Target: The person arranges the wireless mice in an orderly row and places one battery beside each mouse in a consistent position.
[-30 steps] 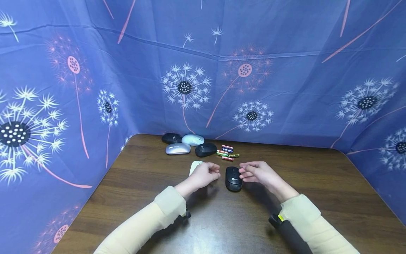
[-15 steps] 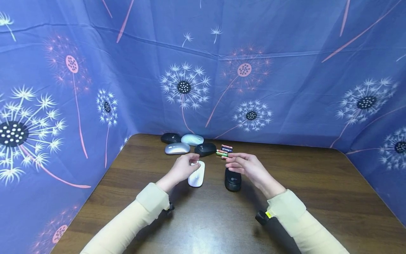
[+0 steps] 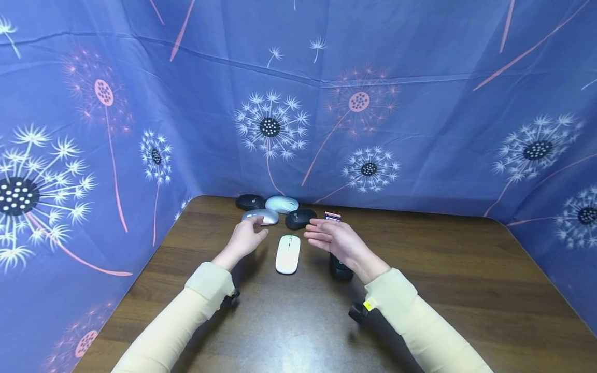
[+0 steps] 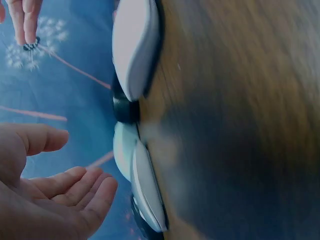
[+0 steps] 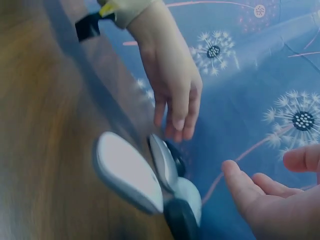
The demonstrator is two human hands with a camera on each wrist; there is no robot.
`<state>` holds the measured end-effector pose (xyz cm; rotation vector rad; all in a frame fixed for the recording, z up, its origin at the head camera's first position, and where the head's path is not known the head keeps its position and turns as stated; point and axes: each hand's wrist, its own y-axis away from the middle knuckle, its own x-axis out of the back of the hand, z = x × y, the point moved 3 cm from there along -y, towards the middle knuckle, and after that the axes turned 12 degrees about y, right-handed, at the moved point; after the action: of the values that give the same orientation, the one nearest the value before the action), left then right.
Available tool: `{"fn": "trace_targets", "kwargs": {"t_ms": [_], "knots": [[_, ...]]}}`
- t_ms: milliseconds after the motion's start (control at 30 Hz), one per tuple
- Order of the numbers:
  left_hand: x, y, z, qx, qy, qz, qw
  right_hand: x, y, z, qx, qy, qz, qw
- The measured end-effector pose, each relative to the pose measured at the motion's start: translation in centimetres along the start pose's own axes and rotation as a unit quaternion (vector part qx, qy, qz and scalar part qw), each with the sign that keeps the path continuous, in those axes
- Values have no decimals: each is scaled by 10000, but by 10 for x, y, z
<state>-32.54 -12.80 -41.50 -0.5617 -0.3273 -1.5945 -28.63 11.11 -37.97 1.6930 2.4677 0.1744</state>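
My left hand [image 3: 242, 241], fingers loosely bent, hovers at the near side of a silver mouse [image 3: 269, 216]; the left wrist view shows a gap between the fingers and the silver mouse [image 4: 148, 185]. A white mouse [image 3: 287, 255] lies on the table between my hands. My right hand [image 3: 342, 246] is in the air with relaxed fingers and holds nothing. It partly covers a black mouse [image 3: 341, 270] and the batteries [image 3: 332, 216] behind it. In the right wrist view the white mouse [image 5: 127, 172] is left of my right hand [image 5: 280, 200].
At the table's back edge stand a black mouse [image 3: 249, 201] and a light blue mouse [image 3: 282, 204]. Another black mouse [image 3: 300, 219] sits in front of them, to the right. A blue dandelion-print cloth [image 3: 420, 129] hangs behind the brown table [image 3: 443, 259].
Both hands have moved left. My left hand went from beside the white mouse to the silver one, uncovering the white mouse. My right hand left the near black mouse's side and now passes above it.
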Motion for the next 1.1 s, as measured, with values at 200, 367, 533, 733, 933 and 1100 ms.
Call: {"fn": "trace_targets", "kwargs": {"t_ms": [200, 367, 533, 733, 933, 1100], "knots": [[8, -10, -11, 29, -161, 143, 9998, -18, -17, 7, -157, -974, -264, 9948], [13, -21, -19, -6, -292, 241, 9993, -31, -33, 15, -357, -1876, -183, 9814], [18, -33, -24, -89, -373, 381, 9985, -43, -49, 26, -548, -2478, 126, 9672], [18, -46, -23, -157, -514, 316, 9981, -59, -64, 35, -557, -2524, 109, 9660], [14, -55, -21, -231, -764, 217, 9966, -77, -72, 40, -743, -2679, -85, 9605], [6, -60, -21, -376, -1123, 166, 9928, -89, -79, 46, -950, -2932, -16, 9513]]}}
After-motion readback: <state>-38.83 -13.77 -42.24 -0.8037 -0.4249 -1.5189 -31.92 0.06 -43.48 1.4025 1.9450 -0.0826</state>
